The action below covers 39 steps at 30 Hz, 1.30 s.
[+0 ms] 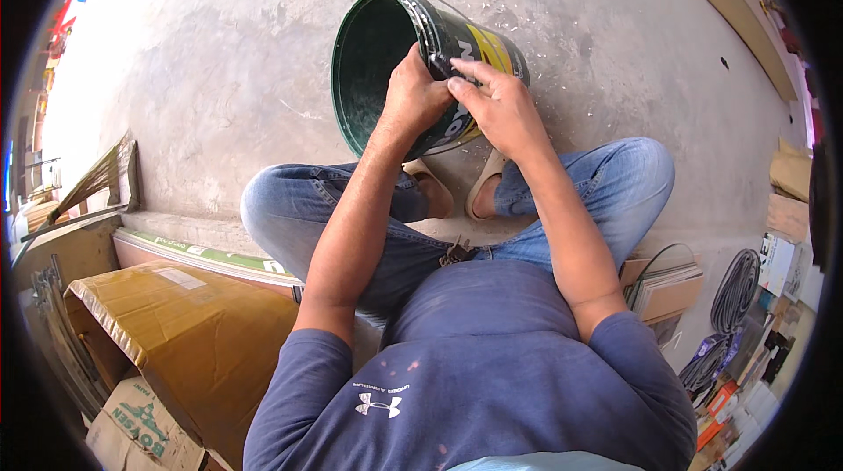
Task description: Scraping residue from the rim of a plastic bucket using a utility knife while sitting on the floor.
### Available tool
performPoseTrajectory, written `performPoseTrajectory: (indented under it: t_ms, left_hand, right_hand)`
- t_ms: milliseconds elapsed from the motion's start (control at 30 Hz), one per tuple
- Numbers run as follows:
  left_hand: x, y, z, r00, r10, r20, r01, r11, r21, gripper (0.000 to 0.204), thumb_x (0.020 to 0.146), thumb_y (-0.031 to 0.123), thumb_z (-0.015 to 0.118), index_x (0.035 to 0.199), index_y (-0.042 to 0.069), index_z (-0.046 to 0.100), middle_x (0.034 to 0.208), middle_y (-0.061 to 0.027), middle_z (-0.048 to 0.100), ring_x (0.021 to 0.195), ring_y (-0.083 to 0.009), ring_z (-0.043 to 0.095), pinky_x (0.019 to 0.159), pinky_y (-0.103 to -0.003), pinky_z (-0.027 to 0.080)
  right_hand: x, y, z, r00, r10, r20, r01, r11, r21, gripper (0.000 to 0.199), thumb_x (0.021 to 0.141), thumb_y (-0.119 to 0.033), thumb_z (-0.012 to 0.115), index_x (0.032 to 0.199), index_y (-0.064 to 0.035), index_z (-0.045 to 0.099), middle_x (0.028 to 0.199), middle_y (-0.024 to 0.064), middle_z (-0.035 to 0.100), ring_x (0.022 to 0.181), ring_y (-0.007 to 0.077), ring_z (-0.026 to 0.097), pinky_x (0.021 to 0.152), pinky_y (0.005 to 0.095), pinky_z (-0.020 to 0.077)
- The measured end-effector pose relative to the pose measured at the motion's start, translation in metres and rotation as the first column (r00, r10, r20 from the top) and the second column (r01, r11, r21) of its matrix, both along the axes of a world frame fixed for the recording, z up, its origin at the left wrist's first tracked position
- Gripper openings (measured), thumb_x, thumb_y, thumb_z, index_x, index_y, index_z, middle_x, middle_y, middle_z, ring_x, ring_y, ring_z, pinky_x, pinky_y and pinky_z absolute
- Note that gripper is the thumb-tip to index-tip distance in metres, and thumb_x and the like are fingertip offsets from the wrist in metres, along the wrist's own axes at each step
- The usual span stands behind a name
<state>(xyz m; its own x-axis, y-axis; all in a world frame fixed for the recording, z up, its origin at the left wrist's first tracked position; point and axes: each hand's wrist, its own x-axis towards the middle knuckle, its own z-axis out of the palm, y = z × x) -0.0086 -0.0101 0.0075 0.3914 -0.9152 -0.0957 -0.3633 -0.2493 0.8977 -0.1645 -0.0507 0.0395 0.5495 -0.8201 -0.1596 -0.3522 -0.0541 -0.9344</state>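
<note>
Dark green bucket (378,71) lying on its side on the concrete floor (246,50), in from the floor's edges and just beyond the person's pale shoes (487,172). Its open mouth faces the floor's left edge and its base the right edge; the wire handle (450,4) arches along the far side. The left hand (415,93) appears clamped on the near part of the rim, though most of its fingers are hidden. The right hand (505,111) comes in from the right, thumb and forefinger at a small dark piece (442,64) beside the rim; whether they pinch it or only touch it cannot be told. The two hands meet, or nearly so, at this spot. Toward the floor's near left corner stands a cardboard box (206,304); toward the near right corner lies coiled black cable (736,291). Several faults are judged possible. The round wall, with no wedge visible beside it, could roll if the left hand slackens or the right pushes unevenly. Fingertips working so close together could slip on the smooth rim and knock one another. The dark piece, if loose, could drop into the open mouth or onto the floor
</note>
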Motion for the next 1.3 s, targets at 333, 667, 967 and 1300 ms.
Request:
performPoseTrajectory:
  t_ms: [333,667,967,1300]
  left_hand:
    - [-0.004,0.0,-0.003,0.997,-0.031,-0.066,0.025,0.996,-0.089,0.044,0.08,0.017,0.081,0.116,-0.002,0.064,0.106,-0.0202,0.076,0.102,-0.0313,0.075,0.088,-0.042,0.058]
    - [0.003,0.0,-0.009,1.0,0.026,-0.018,-0.028,0.993,-0.115,0.047,0.078,0.019,0.082,0.116,-0.002,0.063,0.103,-0.0224,0.076,0.101,-0.0341,0.076,0.087,-0.042,0.058]
    - [-0.002,-0.001,-0.012,0.988,0.103,0.11,-0.093,0.991,-0.099,0.045,0.08,0.021,0.08,0.11,-0.006,0.061,0.096,-0.0272,0.075,0.095,-0.0416,0.076,0.08,-0.047,0.059]
    - [-0.003,0.001,-0.012,0.991,0.105,0.086,-0.102,0.994,-0.04,0.041,0.084,0.019,0.078,0.114,-0.004,0.064,0.101,-0.0216,0.077,0.097,-0.0311,0.077,0.085,-0.041,0.059]
  right_hand:
    - [-0.001,0.007,-0.003,0.998,-0.044,-0.034,0.039,0.991,-0.131,0.042,0.1,-0.027,0.067,0.133,-0.0009,0.068,0.118,0.0285,0.073,0.11,0.0395,0.073,0.096,0.042,0.0569]
    - [0.009,0.0,-0.011,0.998,-0.035,-0.042,0.023,0.967,-0.254,0.041,0.097,-0.028,0.07,0.13,-0.0038,0.071,0.113,0.0276,0.074,0.102,0.0383,0.075,0.091,0.0418,0.0583]
    - [0.01,-0.003,-0.005,0.997,-0.03,-0.068,0.025,0.996,-0.08,0.042,0.098,-0.028,0.07,0.132,-0.0032,0.07,0.109,0.0247,0.076,0.098,0.0322,0.077,0.089,0.0392,0.0586]
    - [0.012,-0.004,-0.017,0.997,-0.031,0.072,0.029,0.999,0.026,0.045,0.101,-0.028,0.068,0.136,0.0008,0.065,0.114,0.0247,0.076,0.105,0.0255,0.075,0.091,0.035,0.057]
